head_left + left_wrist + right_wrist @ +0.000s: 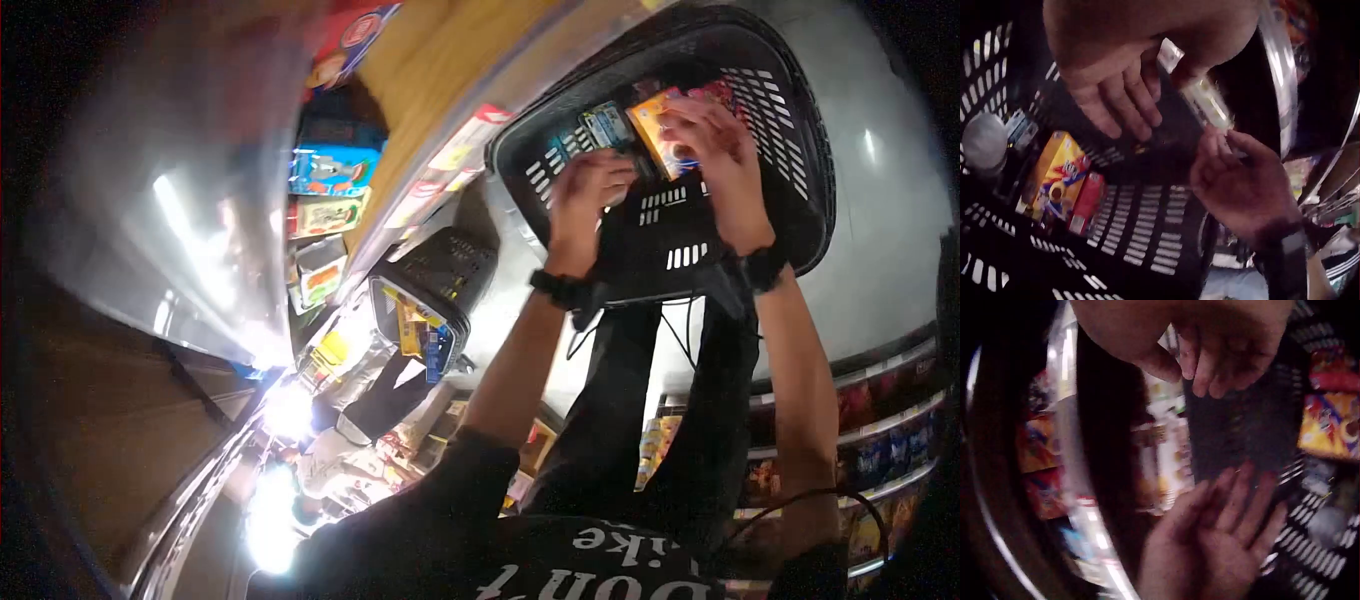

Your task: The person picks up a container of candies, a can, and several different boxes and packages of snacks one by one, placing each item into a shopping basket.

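Note:
Both hands hover over a black shopping basket [800, 215]. My left hand [590, 190] is over its left part, palm turned inward, with its fingers [1235, 506] nearly straight and nothing gripped. My right hand [705, 130] is beside it, fingers loosely bent, overlapping a yellow-orange snack box [648, 112] in the head view. In the left wrist view that box [1057, 169] stands in the basket against a red box [1088, 199]. Near them are a small blue-and-white pack [606, 125] and a grey round-topped container [985, 140]. The wrist views are blurred.
A shelf edge with price tags [465, 140] runs along the left, holding a blue pack [335, 170] and other packets. Another black basket [445, 265] with goods stands lower left, near another person [350, 455]. Stocked shelves [885, 440] line the lower right.

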A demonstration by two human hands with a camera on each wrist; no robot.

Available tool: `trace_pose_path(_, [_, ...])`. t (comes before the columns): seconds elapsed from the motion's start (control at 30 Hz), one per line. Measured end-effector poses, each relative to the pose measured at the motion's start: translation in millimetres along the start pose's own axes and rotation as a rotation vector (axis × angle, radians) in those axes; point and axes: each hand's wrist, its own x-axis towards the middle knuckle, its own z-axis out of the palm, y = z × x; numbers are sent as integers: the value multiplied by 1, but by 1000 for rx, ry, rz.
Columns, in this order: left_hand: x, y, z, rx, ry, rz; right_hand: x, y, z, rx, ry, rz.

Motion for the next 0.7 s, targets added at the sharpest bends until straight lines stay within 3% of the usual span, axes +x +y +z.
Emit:
trace_pose_path(0.07, [-16,35,-33,-48,-97,269,-13,-28,53,79,-152,-169])
trace_pose_path(0.13, [-45,82,-51,160,-17,320,-17,-54,99,63,-323,-377])
trace_pose_path(0.2, [-71,107,-72,194,40,585,-14,-58,139,-66,-386,-540])
trace_pose_path(0.23, [-79,120,-85,308,206,632,-11,-59,154,-123,-412,-619])
trace_pose_path(0.27, [-83,131,-93,301,325,634,-9,-59,169,-184,-441,-706])
trace_pose_path(0.33, [-92,151,-104,167,512,580,-13,-52,193,-264,-458,-589])
trace_pose_path(0.53, [-81,158,-120,108,349,538,-2,-4,236,-318,-517,-509])
trace_pose_path(0.6, [-79,156,-117,150,273,572,-2,5,239,-306,-531,-390])
trace_pose_path(0.63, [-77,155,-118,133,287,596,-9,-1,244,-206,-321,-738])
trace_pose_path(0.7, [-74,152,-125,14,277,645,-13,3,249,-461,-231,-721])
